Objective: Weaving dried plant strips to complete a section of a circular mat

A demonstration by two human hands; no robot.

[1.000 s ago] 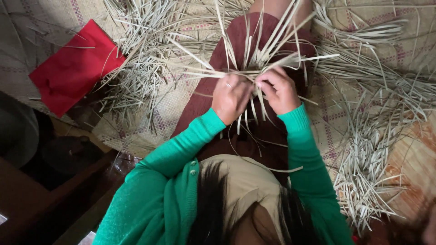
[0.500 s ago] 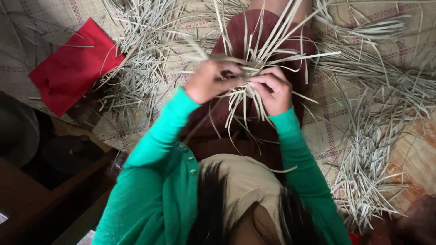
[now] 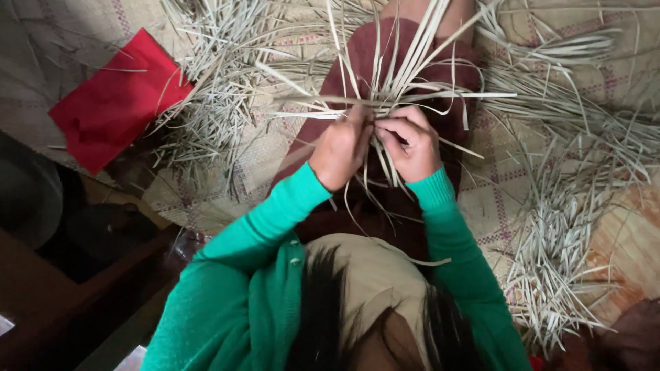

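Observation:
My left hand (image 3: 342, 148) and my right hand (image 3: 411, 141) meet over my lap, both pinching a bundle of pale dried leaf strips (image 3: 385, 82). The strips fan upward and sideways from my fingers, and some hang down below my hands. My sleeves are green. A maroon cloth (image 3: 385, 48) covers my lap beneath the strips.
Loose piles of the same strips lie on a woven mat (image 3: 502, 185) at the left (image 3: 213, 89) and at the right (image 3: 570, 227). A red cloth (image 3: 113, 106) lies at the upper left. Dark wooden furniture (image 3: 75, 275) and a grey round object (image 3: 24, 192) stand at the left.
My left hand rose to the upper left with a strip, then came back down beside my right hand. The fan of strips has shifted slightly.

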